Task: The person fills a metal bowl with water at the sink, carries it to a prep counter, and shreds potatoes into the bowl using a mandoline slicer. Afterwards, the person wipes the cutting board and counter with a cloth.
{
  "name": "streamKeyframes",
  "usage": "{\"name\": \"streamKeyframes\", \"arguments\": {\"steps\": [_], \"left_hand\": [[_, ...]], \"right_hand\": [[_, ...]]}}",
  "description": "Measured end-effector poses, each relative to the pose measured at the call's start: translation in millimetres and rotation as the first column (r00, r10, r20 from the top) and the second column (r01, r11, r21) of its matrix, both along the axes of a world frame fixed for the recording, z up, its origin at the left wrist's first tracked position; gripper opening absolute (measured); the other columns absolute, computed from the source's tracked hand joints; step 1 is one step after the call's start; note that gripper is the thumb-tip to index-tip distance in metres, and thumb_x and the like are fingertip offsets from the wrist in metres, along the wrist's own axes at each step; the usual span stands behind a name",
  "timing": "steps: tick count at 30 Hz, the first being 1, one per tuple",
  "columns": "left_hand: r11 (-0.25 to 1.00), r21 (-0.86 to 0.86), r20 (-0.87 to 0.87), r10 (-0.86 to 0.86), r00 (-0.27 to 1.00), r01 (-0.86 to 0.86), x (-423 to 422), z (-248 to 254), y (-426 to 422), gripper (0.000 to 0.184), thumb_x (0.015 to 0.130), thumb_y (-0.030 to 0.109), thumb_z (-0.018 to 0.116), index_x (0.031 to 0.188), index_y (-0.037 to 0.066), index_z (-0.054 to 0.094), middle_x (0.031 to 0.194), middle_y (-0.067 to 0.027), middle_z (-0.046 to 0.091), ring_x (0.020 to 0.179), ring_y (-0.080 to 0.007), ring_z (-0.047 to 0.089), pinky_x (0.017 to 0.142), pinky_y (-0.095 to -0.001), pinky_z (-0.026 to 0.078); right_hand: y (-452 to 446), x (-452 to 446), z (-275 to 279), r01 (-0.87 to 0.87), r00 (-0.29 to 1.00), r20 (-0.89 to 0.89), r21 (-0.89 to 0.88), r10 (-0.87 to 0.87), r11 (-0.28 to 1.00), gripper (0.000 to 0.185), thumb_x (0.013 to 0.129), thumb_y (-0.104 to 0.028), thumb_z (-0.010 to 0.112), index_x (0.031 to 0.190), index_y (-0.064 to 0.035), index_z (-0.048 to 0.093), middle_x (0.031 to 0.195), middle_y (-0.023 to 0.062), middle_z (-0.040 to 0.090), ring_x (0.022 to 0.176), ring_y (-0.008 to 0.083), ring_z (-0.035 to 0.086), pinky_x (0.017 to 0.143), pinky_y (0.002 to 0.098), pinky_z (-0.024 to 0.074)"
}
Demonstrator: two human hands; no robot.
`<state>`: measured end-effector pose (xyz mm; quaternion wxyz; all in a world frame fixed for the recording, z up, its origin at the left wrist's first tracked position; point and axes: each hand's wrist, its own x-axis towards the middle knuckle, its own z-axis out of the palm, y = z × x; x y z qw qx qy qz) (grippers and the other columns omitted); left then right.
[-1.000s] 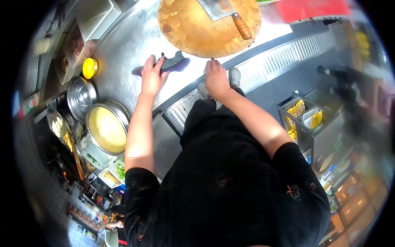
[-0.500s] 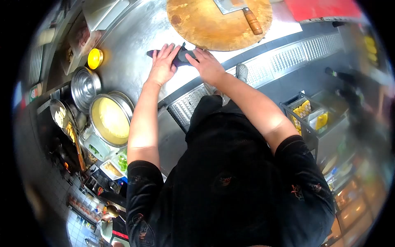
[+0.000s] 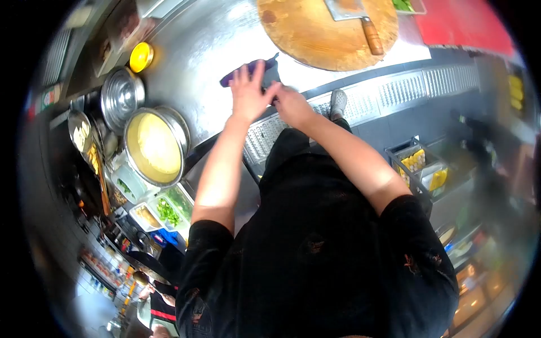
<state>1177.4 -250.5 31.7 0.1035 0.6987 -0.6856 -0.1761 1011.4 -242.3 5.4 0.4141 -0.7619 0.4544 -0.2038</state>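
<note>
A dark purple-and-grey cloth [image 3: 272, 74] lies on the steel counter [image 3: 194, 73]. My left hand [image 3: 249, 97] rests on it with the fingers stretched out and spread. Close beside, at the counter's front edge, my right hand [image 3: 294, 108] has its fingers curled in on the near end of the cloth. Its fingertips are partly hidden. Beyond the hands is a round wooden chopping board [image 3: 307, 42], and a cleaver [image 3: 370, 35] with a wooden handle lies on top.
To the left stand a yellow bowl [image 3: 141, 57], a steel bowl [image 3: 122, 96] and a large pot of yellow liquid [image 3: 155, 147]. Tubs of chopped greens [image 3: 167, 210] sit nearer. A red board [image 3: 465, 27] is at the far right. Another person [image 3: 159, 307] is at lower left.
My right hand has drawn back from lying flat on the cloth to the counter edge, its fingers now curled. The left hand stays spread on the cloth. The whole view has shifted slightly.
</note>
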Motion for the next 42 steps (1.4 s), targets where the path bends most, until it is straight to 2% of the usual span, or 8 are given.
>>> {"name": "streamKeyframes", "arguments": {"steps": [6,11,24,35,37,38,40,42], "left_hand": [[0.998,-0.049,0.156,-0.028,0.987,0.036,-27.5,-21.7,11.1,0.068,0.095,0.057,0.058,0.154,0.026,0.045,0.161,-0.0273,0.025,0.148,-0.0531,0.019,0.12,-0.0665,0.008],[0.997,-0.01,0.181,0.077,0.98,-0.077,4.3,-29.5,34.3,0.06,0.099,0.045,0.055,0.152,0.018,0.046,0.16,-0.0229,0.031,0.151,-0.0408,0.024,0.124,-0.0553,0.011],[0.905,-0.13,0.243,0.426,0.871,-0.406,100.5,-27.6,144.4,0.059,0.094,0.026,0.066,0.148,0.009,0.048,0.151,-0.0251,0.043,0.138,-0.0425,0.042,0.115,-0.0502,0.033],[0.682,0.412,0.248,0.554,0.795,-0.604,108.9,-66.4,419.7,0.055,0.101,0.026,0.055,0.149,0.002,0.044,0.151,-0.0267,0.044,0.141,-0.0424,0.04,0.117,-0.047,0.035],[0.402,0.788,0.429,0.185,0.884,-0.467,119.5,-79.0,461.8,0.052,0.101,0.03,0.052,0.145,0.001,0.048,0.143,-0.0281,0.053,0.125,-0.0386,0.059,0.106,-0.0456,0.048],[0.483,0.804,0.34,0.104,0.935,-0.346,114.4,-46.8,464.2,0.043,0.103,0.03,0.051,0.133,0.001,0.059,0.134,-0.0223,0.062,0.118,-0.0362,0.065,0.099,-0.0445,0.053],[0.281,0.37,0.662,0.589,0.464,-0.886,83.0,-15.3,466.9,0.033,0.094,0.029,0.062,0.113,0.002,0.07,0.112,-0.0216,0.072,0.102,-0.0387,0.071,0.087,-0.0484,0.057],[0.439,0.703,0.585,0.09,0.806,-0.559,93.0,-49.2,518.7,0.032,0.094,0.029,0.062,0.107,0.002,0.073,0.11,-0.0217,0.073,0.105,-0.038,0.071,0.089,-0.0481,0.057]], "right_hand": [[25.1,-71.4,21.8,0.066,0.988,-0.138,-0.029,-0.069,0.997,0.049,0.079,0.008,0.057,0.128,0.0045,0.06,0.121,0.026,0.064,0.11,0.0427,0.063,0.097,0.0462,0.0523],[25.3,-121.9,30.3,0.026,0.975,-0.219,-0.062,-0.039,0.998,0.038,0.085,0.007,0.056,0.122,0.0019,0.064,0.122,0.025,0.064,0.11,0.0435,0.063,0.098,0.0455,0.052],[37.9,-142.2,64.2,-0.014,0.986,-0.165,-0.078,0.001,0.997,0.031,0.088,0.006,0.058,0.117,0.0014,0.067,0.119,0.0227,0.066,0.109,0.0415,0.065,0.096,0.0425,0.0535],[72.5,-228.7,58.7,0.078,0.971,-0.218,-0.081,-0.094,0.994,0.033,0.086,0.003,0.058,0.117,-0.0018,0.068,0.122,0.0196,0.065,0.112,0.0388,0.064,0.098,0.0428,0.0532],[72.7,-248.2,58.2,0.082,0.971,-0.215,-0.101,-0.102,0.992,0.031,0.087,0.003,0.059,0.116,-0.0036,0.068,0.121,0.0174,0.066,0.11,0.0377,0.065,0.095,0.0421,0.0546],[72.2,-261.1,58.7,0.089,0.971,-0.212,-0.106,-0.11,0.99,0.031,0.087,0.003,0.059,0.116,-0.0035,0.068,0.12,0.0172,0.066,0.109,0.0375,0.065,0.095,0.042,0.0547],[73.6,-282.0,54.2,0.097,0.974,-0.195,-0.11,-0.117,0.989,0.03,0.088,0.003,0.059,0.115,-0.0033,0.069,0.119,0.0168,0.066,0.108,0.0372,0.066,0.094,0.0419,0.0549],[72.6,-305.4,53.7,0.082,0.974,-0.198,-0.149,-0.111,0.985,0.029,0.088,0.002,0.059,0.115,-0.0027,0.068,0.118,0.0165,0.067,0.106,0.0369,0.066,0.092,0.0419,0.0553]]}}
